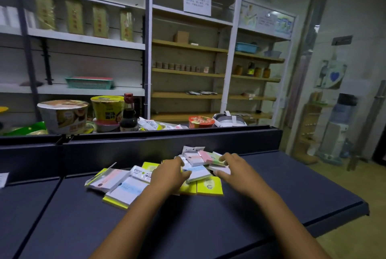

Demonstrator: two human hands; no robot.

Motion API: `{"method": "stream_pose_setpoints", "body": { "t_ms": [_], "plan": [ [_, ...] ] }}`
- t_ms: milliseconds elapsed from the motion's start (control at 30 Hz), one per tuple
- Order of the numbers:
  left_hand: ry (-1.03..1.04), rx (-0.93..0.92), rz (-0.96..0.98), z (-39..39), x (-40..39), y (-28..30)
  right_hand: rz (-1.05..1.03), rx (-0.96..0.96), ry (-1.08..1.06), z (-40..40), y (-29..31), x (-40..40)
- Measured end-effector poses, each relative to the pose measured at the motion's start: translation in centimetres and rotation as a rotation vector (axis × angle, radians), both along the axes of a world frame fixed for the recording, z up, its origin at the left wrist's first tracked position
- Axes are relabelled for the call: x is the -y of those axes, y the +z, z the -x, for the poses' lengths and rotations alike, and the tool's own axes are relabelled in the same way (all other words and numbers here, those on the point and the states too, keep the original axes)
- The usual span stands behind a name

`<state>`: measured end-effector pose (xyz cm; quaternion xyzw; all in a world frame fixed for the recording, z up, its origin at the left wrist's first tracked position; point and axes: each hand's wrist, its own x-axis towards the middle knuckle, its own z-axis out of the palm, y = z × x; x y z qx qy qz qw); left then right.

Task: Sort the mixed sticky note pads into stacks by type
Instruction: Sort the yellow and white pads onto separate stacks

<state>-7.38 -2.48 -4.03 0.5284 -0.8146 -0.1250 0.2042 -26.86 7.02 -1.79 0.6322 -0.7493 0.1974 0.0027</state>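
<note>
On the dark blue counter (208, 227), near its back edge, we see a messy heap of sticky note pads (158, 175). Both hands reach into the right part of the heap.

The left hand (169, 172) lies on top of the pads with its fingers bent a little and spread. Its fingertips (187, 173) touch the edge of a white pad with a pale blue stripe (198, 172). We cannot tell if it really grips that pad or only rests on it.

The right hand (234, 166) comes in from the right side. Its fingers are loosely curled and a bit apart, and its thumb presses on a white pad (221, 169) at the right end of the heap. Its other fingertips touch a pad with pink and green stripes (211, 157) (this one sits on top, tilted toward the back right).

The blue-striped pad lies flat, and its long side runs from the front left to the back right. A yellow pad (210, 185) lies flat just in front of the hands, square to the front edge of the counter. More pads in clear wrappers (108, 179) fan out to the left, with their long sides pointing to the back right. A yellow-edged pad (117, 201) pokes out at the front left of the heap.

Behind the counter's back wall stand noodle bowls (64, 115) and a dark bottle (128, 113), and shelves (188, 72) fill the wall behind them.
</note>
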Motion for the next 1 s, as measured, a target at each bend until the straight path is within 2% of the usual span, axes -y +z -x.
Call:
{"method": "stream_pose_setpoints", "body": {
  "t_ms": [267, 400, 700, 833, 1000],
  "plan": [
    [0.122, -0.213, -0.144, 1.6, 1.5, -1.3, 0.019, 0.051, 0.078, 3.4, -0.8, 2.0],
    [0.082, -0.49, -0.243, 0.9, 2.1, -1.1, 0.034, 0.109, 0.103, 4.0, -1.0, 3.0],
    [0.131, -0.776, -0.1, -2.2, 2.3, -0.2, 0.03, 0.152, 0.135, 3.5, -1.6, 4.9],
    [0.107, -0.939, -0.109, -2.1, 1.9, 0.3, 0.035, 0.16, 0.12, 3.8, -1.8, 5.5],
    [0.032, -1.034, -0.132, -0.8, 0.8, 0.7, 0.075, 0.19, 0.013, 4.7, -2.6, 6.6]
  ]
}}
